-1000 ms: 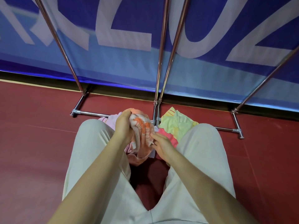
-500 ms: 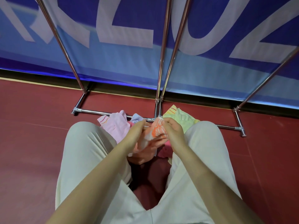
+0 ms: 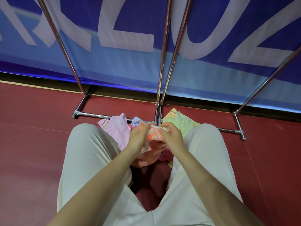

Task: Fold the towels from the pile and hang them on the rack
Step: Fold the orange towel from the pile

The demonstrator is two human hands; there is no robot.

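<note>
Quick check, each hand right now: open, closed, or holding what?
Left hand: pinches the orange-and-white patterned towel.
Right hand: pinches the same towel's other end.

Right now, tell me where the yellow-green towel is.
In the head view, the yellow-green towel lies on the red floor, right of the rack's centre posts, just beyond the right hand.

The pile of small coloured terry towels (image 3: 120, 131) lies on the dark red floor (image 3: 32, 144), between the person's knees and just before the base bar of the chrome metal rack (image 3: 160, 62). Behind the rack hangs a blue banner with large pale letters (image 3: 130, 30).
</note>
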